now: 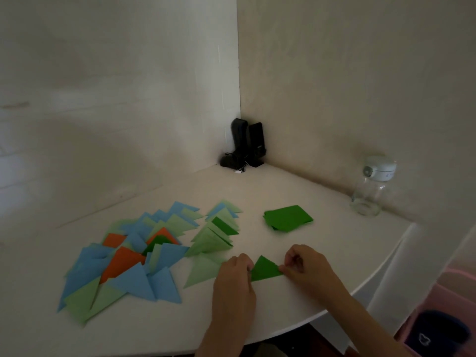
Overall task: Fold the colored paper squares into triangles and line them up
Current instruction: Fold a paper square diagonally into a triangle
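At the table's near edge, your left hand and right hand pinch opposite corners of the green triangle; uneven pressure could skew its crease.

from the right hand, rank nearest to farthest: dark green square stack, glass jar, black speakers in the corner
From the right hand:
1. Dark green square stack, just beyond the hand on the table.
2. Glass jar, farther back on the right by the wall.
3. Black speakers, deep in the corner.
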The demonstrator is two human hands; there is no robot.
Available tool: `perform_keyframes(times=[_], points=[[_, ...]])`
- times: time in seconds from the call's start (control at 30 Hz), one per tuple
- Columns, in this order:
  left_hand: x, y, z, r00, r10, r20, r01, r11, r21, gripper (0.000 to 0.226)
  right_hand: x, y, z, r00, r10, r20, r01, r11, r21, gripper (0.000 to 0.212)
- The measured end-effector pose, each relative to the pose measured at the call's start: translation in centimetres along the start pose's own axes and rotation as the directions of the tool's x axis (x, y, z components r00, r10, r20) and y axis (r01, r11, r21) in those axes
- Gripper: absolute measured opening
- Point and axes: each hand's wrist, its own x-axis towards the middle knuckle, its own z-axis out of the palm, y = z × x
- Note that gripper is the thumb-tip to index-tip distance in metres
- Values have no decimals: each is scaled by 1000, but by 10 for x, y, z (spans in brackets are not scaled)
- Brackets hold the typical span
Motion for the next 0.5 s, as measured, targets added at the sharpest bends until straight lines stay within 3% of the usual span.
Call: perform_keyframes(times=[0.1,0.27,0.4,0.5], points=[[1,13,4,999,36,15,-38,994,99,20,0,2,5,1000,-27,-10,26,999,-34,37],[6,24,13,996,-59,72,43,978,206,36,-2,2,7,999,-28,-25,26,998,-51,40],[16,26,14,972,-146,183,139,989,52,27,-2,0,7,999,-29,-37,26,998,-63,41],[18,22,16,983,-98,153,104,994,-27,24,-4,1,6,999,-23,-42,21,999,-49,40]])
